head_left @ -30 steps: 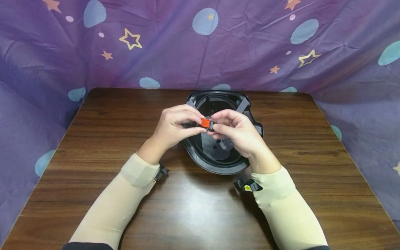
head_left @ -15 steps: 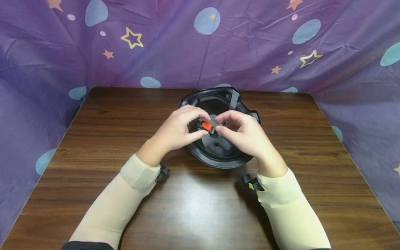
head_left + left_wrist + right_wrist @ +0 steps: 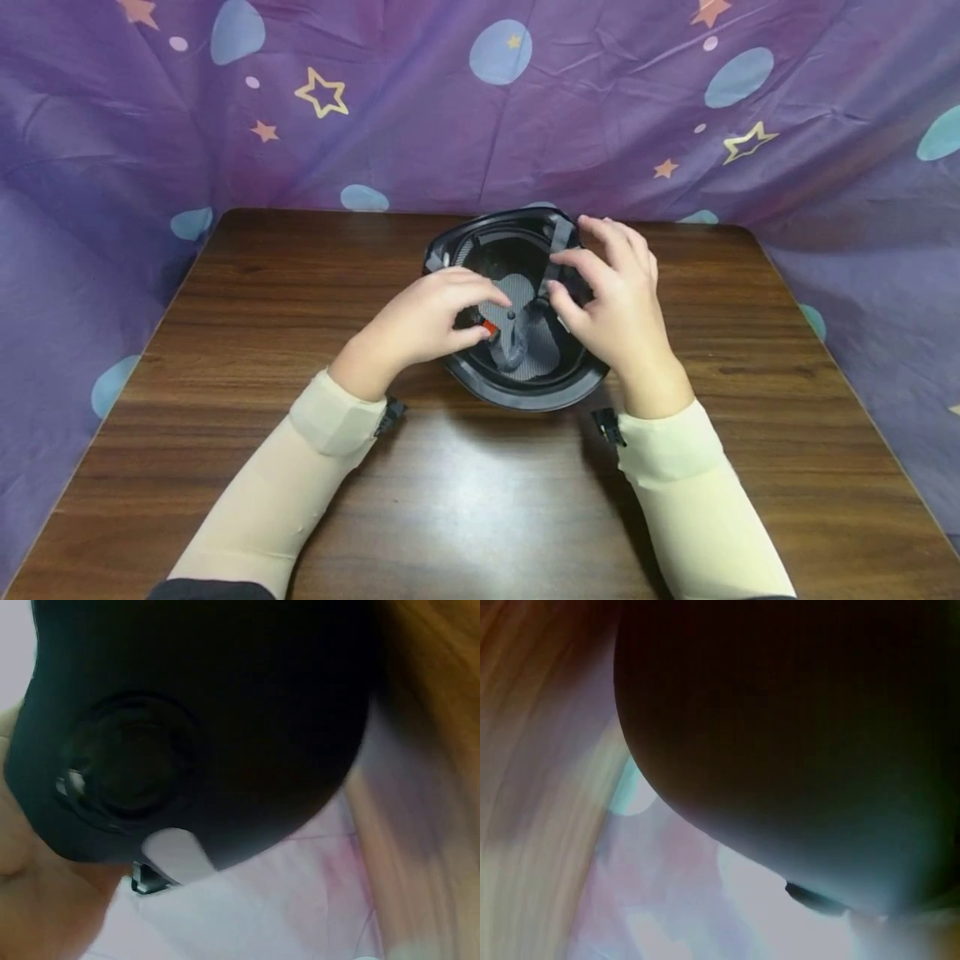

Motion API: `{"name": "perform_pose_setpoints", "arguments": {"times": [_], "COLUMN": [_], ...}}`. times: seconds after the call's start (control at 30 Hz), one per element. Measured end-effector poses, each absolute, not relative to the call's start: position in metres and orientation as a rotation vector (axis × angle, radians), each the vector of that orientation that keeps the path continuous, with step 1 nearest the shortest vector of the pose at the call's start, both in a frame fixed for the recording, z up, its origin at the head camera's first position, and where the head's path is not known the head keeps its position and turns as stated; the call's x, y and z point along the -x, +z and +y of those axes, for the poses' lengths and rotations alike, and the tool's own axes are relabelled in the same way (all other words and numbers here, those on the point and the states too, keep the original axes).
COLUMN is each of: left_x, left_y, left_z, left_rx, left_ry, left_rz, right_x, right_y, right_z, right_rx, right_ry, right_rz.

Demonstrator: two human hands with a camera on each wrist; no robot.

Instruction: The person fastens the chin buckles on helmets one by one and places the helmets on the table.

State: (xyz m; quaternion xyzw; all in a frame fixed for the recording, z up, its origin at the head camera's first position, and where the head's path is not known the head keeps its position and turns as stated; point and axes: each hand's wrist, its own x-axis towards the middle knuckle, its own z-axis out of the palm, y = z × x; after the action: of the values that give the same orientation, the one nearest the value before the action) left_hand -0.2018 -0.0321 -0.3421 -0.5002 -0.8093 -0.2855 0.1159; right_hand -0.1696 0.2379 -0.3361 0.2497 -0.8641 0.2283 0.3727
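Note:
A black helmet (image 3: 528, 396) lies upside down on the table, its grey-padded inside facing up. Over its left part is my left hand (image 3: 423, 321), thumb and fingers apart. A red and black strap buckle (image 3: 489, 327) hangs at the thumb tip; whether they touch is unclear. My right hand (image 3: 626, 304) hovers at the right rim with spread, bent fingers, close to a grey chin strap (image 3: 559, 237). In the left wrist view the dark shell (image 3: 247, 750) bears a round vent-like part, with some of the hand at lower left. The right wrist view is mostly dark shell (image 3: 795, 750).
The brown wooden table (image 3: 480, 500) extends around the helmet on all sides. Behind it hangs a purple cloth (image 3: 420, 125) with stars and ovals. A small black camera (image 3: 390, 417) sits at the left wrist, another camera (image 3: 607, 427) at the right.
Both hands were at the red buckle one second ago. My right hand has moved right and up to the rim. The buckle has dropped lower, and the helmet has turned slightly and shifted left.

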Motion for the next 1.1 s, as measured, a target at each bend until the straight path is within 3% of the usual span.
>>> {"name": "perform_pose_setpoints", "arguments": {"times": [0.2,0.43,0.77,1.1], "left_x": [0.209,0.217,0.224,0.226], "left_y": [-0.349,-0.362,-0.375,-0.376], "left_z": [-0.03,-0.031,-0.032,-0.041], "left_rx": [1.282,1.09,1.174,1.268], "left_ry": [-0.959,-1.366,-1.679,-1.701], "left_rz": [-2.103,-2.237,-2.195,-2.362], "right_x": [0.171,0.173,0.166,0.169], "right_y": [-0.343,-0.344,-0.339,-0.341], "right_z": [0.245,0.251,0.246,0.244], "right_rx": [-0.537,-0.527,-0.375,-0.246], "right_ry": [0.483,0.306,0.341,0.379], "right_rz": [-2.339,-2.556,-2.747,-2.825]}}
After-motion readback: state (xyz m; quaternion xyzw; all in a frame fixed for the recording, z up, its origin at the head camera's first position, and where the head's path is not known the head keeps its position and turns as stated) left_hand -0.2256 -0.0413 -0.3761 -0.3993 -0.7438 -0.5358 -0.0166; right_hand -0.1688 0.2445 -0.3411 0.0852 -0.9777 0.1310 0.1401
